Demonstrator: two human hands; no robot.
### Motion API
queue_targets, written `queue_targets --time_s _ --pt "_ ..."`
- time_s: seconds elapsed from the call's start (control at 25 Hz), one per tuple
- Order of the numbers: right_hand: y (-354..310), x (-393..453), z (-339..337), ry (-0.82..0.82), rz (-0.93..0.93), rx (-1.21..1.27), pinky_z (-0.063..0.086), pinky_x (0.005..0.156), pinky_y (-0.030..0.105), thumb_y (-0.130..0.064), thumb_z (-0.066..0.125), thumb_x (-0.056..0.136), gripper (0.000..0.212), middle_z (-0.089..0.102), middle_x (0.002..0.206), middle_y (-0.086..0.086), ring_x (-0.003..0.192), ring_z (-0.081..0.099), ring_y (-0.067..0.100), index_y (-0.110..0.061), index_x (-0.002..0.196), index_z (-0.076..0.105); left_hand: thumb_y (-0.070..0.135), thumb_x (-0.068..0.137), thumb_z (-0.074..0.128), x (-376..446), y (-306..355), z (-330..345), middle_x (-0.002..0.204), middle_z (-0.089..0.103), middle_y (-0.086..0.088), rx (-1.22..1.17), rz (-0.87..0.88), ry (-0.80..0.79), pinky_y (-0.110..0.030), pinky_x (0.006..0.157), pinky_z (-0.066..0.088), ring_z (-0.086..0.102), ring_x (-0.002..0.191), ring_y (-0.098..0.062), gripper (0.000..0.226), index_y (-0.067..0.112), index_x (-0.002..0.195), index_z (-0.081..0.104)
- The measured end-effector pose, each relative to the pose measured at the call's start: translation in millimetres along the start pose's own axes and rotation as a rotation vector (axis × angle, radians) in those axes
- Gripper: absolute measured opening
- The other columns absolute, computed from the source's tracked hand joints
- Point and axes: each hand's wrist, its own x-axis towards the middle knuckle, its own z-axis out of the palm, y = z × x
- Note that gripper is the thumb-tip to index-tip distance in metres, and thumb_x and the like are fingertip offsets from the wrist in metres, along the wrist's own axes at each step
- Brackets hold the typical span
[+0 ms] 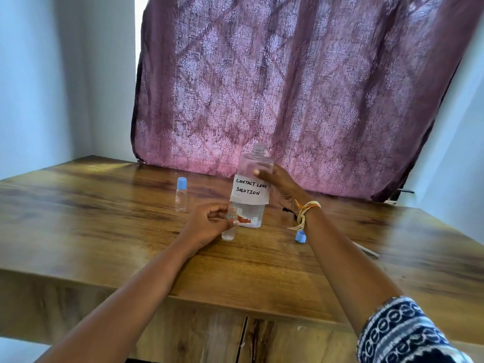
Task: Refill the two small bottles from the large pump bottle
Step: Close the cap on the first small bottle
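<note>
The large clear bottle (pixel 251 163) stands upright on the wooden table (pixel 104 231), its threaded neck uncapped and no pump on it. A white label on it reads "CONTACT LENS SOLUTION", and liquid fills its lower part. My right hand (pixel 281 186) grips it from the right side. My left hand (pixel 209 222) holds a small clear bottle (pixel 229 231), uncapped and upright on the table just left of the large one. A second small bottle (pixel 181 195) with a blue cap stands further left. A loose blue cap (pixel 300 236) lies by my right wrist.
A thin white rod (pixel 366 251), possibly the pump tube, lies on the table at the right. A purple patterned curtain (pixel 288 87) hangs behind the table. The table's front edge runs close to me, with pale walls on both sides.
</note>
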Motion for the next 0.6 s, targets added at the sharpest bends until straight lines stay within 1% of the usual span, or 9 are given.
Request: queue_targets --time_s 0.08,0.12,0.2,0.24,0.28,0.36,0.4,0.48,0.6 --pt "-1 -21 -8 0.134 -0.012 -0.11 0.051 0.099 0.044 -0.051 0.084 0.061 0.078 0.067 0.122 0.011 0.114 0.063 0.028 -0.009 0.123 0.06 0.013 0.073 0.081 -1 -2 0 0.096 0.072 0.01 0.036 0.01 0.006 -0.013 0.074 0.051 0.068 0.083 0.004 0.033 0.023 0.102 0.07" --pt "1 -33 -15 0.222 -0.023 -0.152 0.052 0.096 0.037 -0.048 0.083 0.067 0.068 0.069 0.117 0.009 0.111 0.065 0.025 -0.007 0.118 0.063 0.014 0.073 0.081 -2 -2 1 0.098 0.073 0.009 0.053 0.015 0.003 -0.015 0.077 0.051 0.069 0.085 0.001 0.035 0.019 0.105 0.07" --pt "10 -61 -27 0.384 -0.031 -0.191 0.053 0.079 0.019 -0.026 0.078 0.079 0.04 0.07 0.096 0.003 0.093 0.066 0.018 -0.002 0.109 0.064 0.017 0.072 0.082 -1 -3 2 0.101 0.073 0.006 0.1 0.031 -0.01 -0.017 0.08 0.052 0.068 0.09 -0.004 0.04 0.015 0.109 0.069" --pt "14 -78 -31 0.436 -0.049 -0.261 0.051 0.071 0.015 -0.018 0.077 0.081 0.032 0.066 0.087 -0.002 0.085 0.063 0.013 -0.003 0.105 0.063 0.019 0.072 0.082 -2 -3 3 0.101 0.072 0.006 0.122 0.04 -0.012 -0.015 0.08 0.052 0.068 0.09 -0.005 0.041 0.014 0.111 0.069" --pt "20 -91 -35 0.472 -0.055 -0.365 0.05 0.07 0.015 -0.013 0.077 0.08 0.029 0.064 0.085 -0.006 0.082 0.061 0.01 -0.006 0.104 0.063 0.019 0.072 0.082 -4 -2 3 0.101 0.072 0.005 0.139 0.045 -0.007 -0.014 0.078 0.052 0.067 0.09 -0.005 0.043 0.013 0.111 0.068" --pt "33 -111 -43 0.492 -0.03 -0.571 0.051 0.075 0.024 -0.01 0.074 0.078 0.03 0.063 0.09 -0.008 0.083 0.061 0.008 -0.015 0.105 0.062 0.021 0.071 0.083 -7 1 4 0.1 0.072 0.004 0.171 0.047 0.009 -0.018 0.08 0.054 0.066 0.088 -0.005 0.045 0.013 0.113 0.067" --pt "38 -118 -45 0.474 0.004 -0.654 0.052 0.078 0.029 -0.01 0.072 0.078 0.032 0.064 0.095 -0.006 0.085 0.061 0.01 -0.016 0.107 0.061 0.022 0.07 0.083 -9 2 4 0.098 0.072 0.004 0.188 0.047 0.019 -0.02 0.08 0.055 0.066 0.086 -0.005 0.047 0.013 0.114 0.067" --pt "49 -125 -48 0.393 0.077 -0.822 0.052 0.087 0.036 -0.013 0.071 0.078 0.045 0.063 0.11 0.004 0.096 0.061 0.017 -0.016 0.12 0.058 0.022 0.07 0.084 -13 5 6 0.092 0.069 0.008 0.226 0.047 0.04 -0.014 0.073 0.052 0.063 0.081 -0.003 0.051 0.013 0.116 0.066" --pt "55 -127 -45 0.311 0.115 -0.952 0.049 0.092 0.033 -0.016 0.068 0.082 0.044 0.062 0.121 0.009 0.103 0.061 0.023 -0.016 0.125 0.058 0.022 0.068 0.085 -19 11 8 0.088 0.065 0.015 0.27 0.06 0.045 -0.007 0.066 0.044 0.059 0.078 0.003 0.054 0.012 0.117 0.065"
